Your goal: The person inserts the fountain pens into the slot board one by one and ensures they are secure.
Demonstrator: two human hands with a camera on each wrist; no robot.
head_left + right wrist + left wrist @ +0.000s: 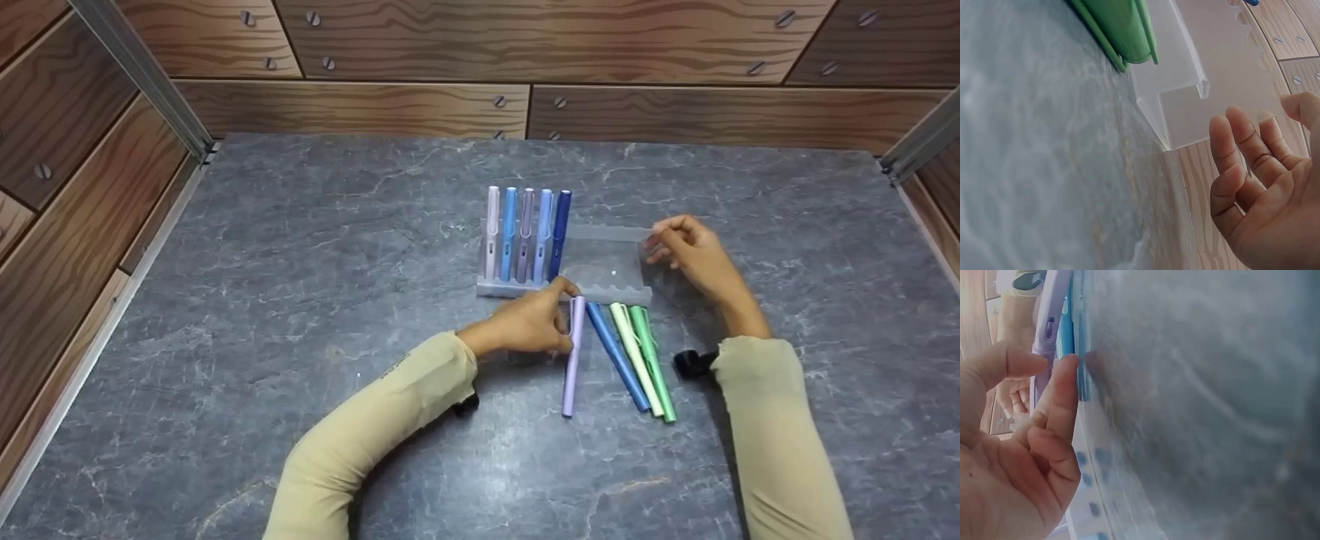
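My left hand (pixel 531 321) pinches a lilac pen (pixel 573 356) between thumb and fingers, as the left wrist view shows closely. The pen points toward the front, its cap end by the front edge of a clear plastic pen stand (pixel 607 259). Several pens lean in the left part of that stand, among them a dark blue pen (pixel 559 236) and a light blue pen (pixel 509 234). At the stand's right edge my right hand (pixel 694 251) has its fingers loosely bent, with nothing gripped; the right wrist view shows the fingertips (pixel 1220 126) right by the clear panel.
Before the stand lie a blue pen (pixel 618 356), a pale green pen (pixel 637 360) and a green pen (pixel 654 364), close together on the grey marbled table (pixel 300 247). Wood-patterned panels (pixel 525 41) border the table at the back and sides.
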